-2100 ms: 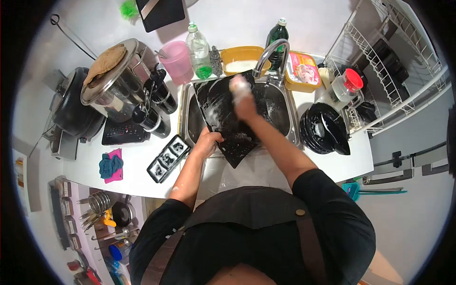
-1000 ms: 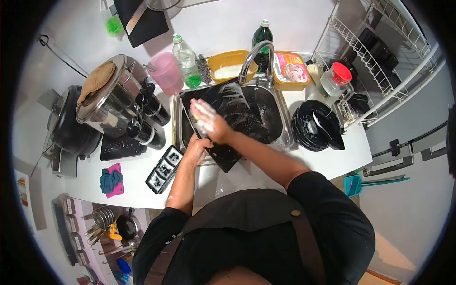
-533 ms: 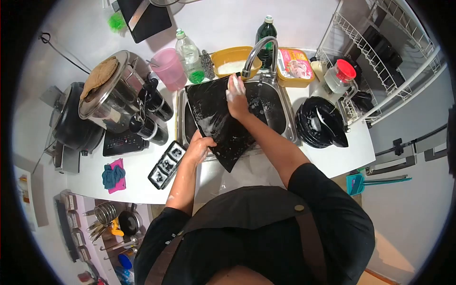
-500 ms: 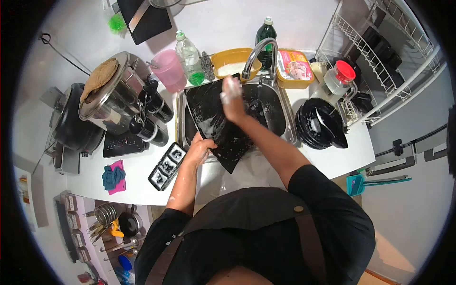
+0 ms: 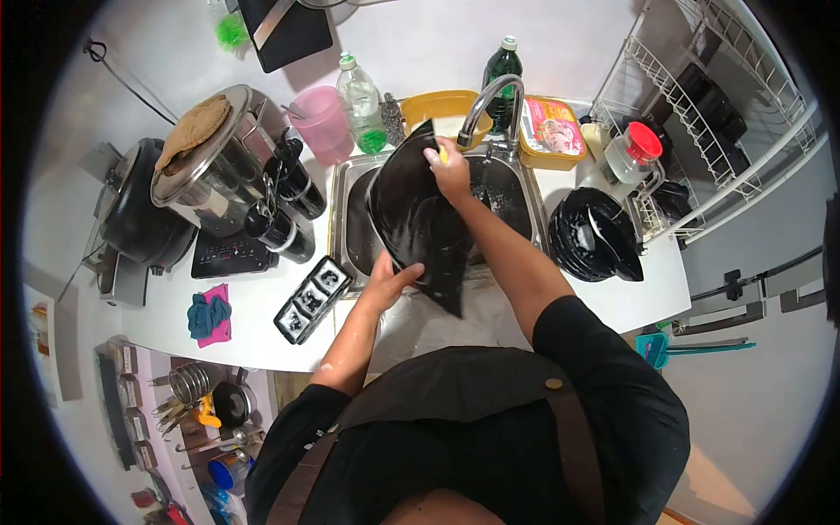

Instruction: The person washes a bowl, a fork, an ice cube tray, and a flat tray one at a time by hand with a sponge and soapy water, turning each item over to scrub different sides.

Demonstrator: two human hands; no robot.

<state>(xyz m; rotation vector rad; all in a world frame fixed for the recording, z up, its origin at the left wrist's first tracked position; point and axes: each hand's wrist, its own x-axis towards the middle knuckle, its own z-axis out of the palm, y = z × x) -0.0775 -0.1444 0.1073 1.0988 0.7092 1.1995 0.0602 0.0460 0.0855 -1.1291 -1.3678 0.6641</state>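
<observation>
A thin black board or mat (image 5: 416, 219), wet and streaked, is held tilted over the metal sink (image 5: 344, 210). My left hand (image 5: 388, 282) grips its lower left edge, thumb on the face. My right hand (image 5: 450, 173) is closed at its upper right edge, with a bit of something yellow showing between the fingers. Right behind that hand are the curved faucet (image 5: 490, 92) and a yellow tub (image 5: 424, 107) with whitish contents.
Left of the sink are a black three-compartment tray (image 5: 311, 300), a pink pitcher (image 5: 322, 127) and a large steel pot (image 5: 210, 166). Stacked black dishes (image 5: 595, 236), a red-lidded jar (image 5: 632, 157) and a white wire rack (image 5: 691, 114) stand to the right.
The board has swung to a steeper tilt and shifted slightly right. My right hand has gone from spread and foamy above the board to closed at its upper right edge.
</observation>
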